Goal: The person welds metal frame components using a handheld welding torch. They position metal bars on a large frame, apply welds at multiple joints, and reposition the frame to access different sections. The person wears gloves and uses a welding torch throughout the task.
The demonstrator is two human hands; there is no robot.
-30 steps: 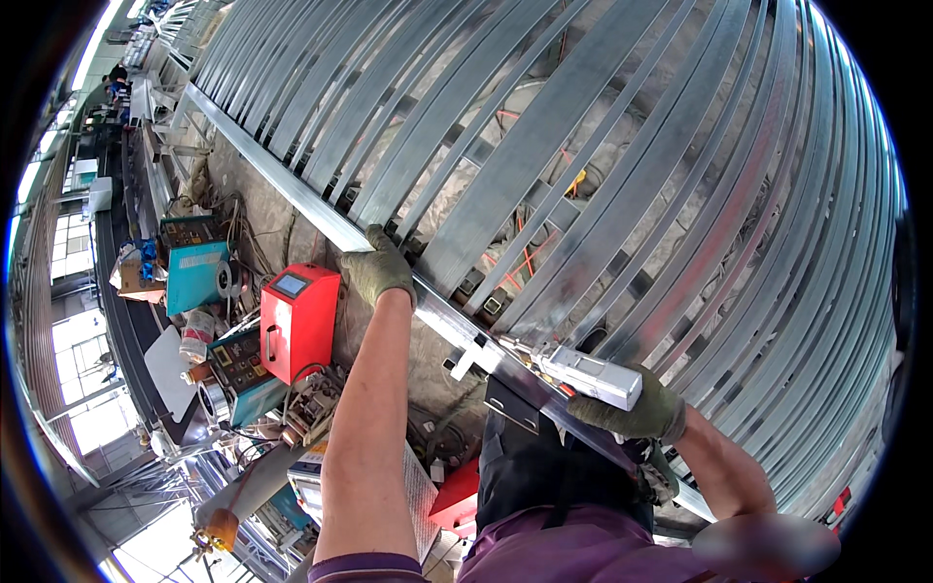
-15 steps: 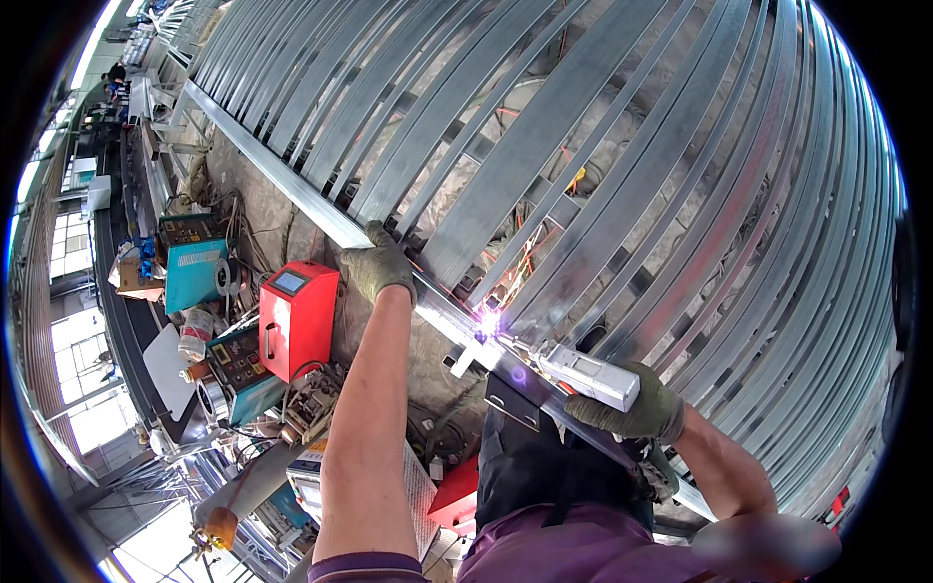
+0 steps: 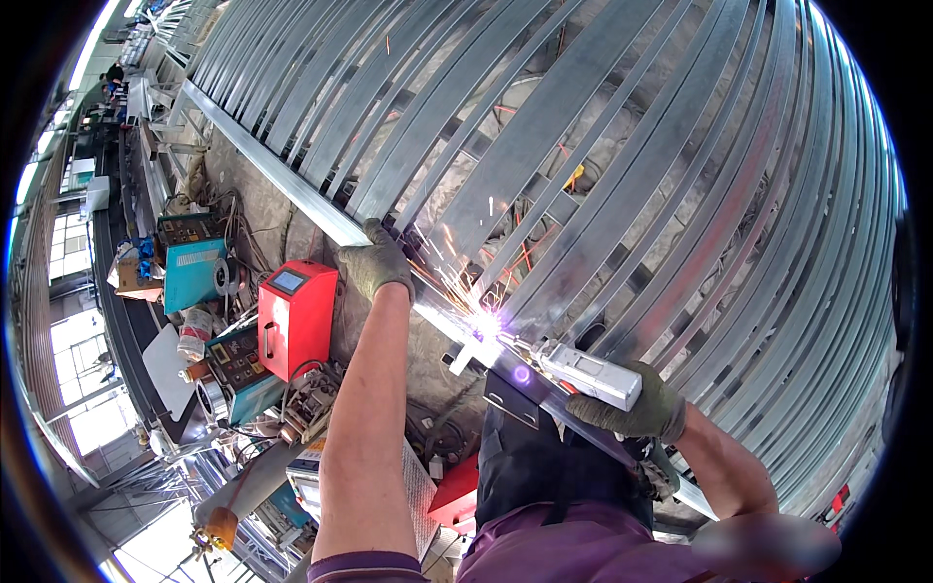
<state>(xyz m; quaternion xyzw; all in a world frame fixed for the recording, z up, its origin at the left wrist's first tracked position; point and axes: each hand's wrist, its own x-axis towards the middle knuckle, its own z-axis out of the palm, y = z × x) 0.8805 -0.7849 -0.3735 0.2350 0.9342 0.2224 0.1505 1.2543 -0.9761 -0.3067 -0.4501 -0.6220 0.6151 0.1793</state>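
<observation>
My left hand (image 3: 377, 266), in a dark green work glove, is closed over a long silvery metal tube (image 3: 277, 180) that edges a frame of metal bars (image 3: 520, 160). In my right hand (image 3: 637, 406), also gloved, is a silver-white welding gun (image 3: 588, 375), its nozzle aimed left at the tube. A bright white-violet welding arc (image 3: 485, 325) glows at the nozzle tip, and orange sparks fly up and left toward my left hand. The glare hides the joint. Beside it a small pale metal piece (image 3: 462, 360) sticks out from the tube.
On the left stand a red machine with a screen (image 3: 297, 321), teal welding machines (image 3: 194, 272) and wire spools among cables. A gas cylinder (image 3: 243, 491) lies at the lower left. Cables (image 3: 530, 248) run on the floor beneath the bars.
The arc has grown brighter, and a spray of orange sparks now shoots up and left. Both hands and the welding gun stay almost in place.
</observation>
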